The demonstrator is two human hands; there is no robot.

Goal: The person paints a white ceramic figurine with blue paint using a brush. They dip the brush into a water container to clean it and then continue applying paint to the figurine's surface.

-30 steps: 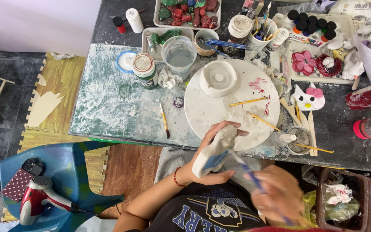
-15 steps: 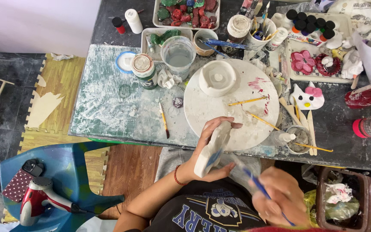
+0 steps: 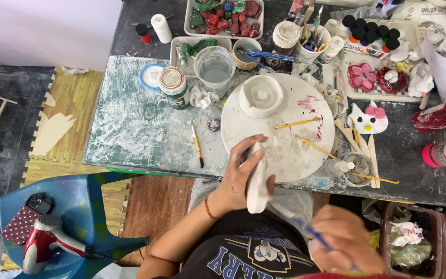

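Left hand grips the white figure edge-on at the desk's near edge, just over the round board. Right hand pinches a blue brush, motion-blurred. Best practice, I'd say: steady the figure, use short strokes. Figure looks elongated, matte white, unpainted as far as visible.

A red hair dryer lies on a blue stool.

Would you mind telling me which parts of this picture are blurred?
Head view: the right hand and its blue brush are smeared by motion; the left hand and white piece are slightly soft; the round board is sharp.
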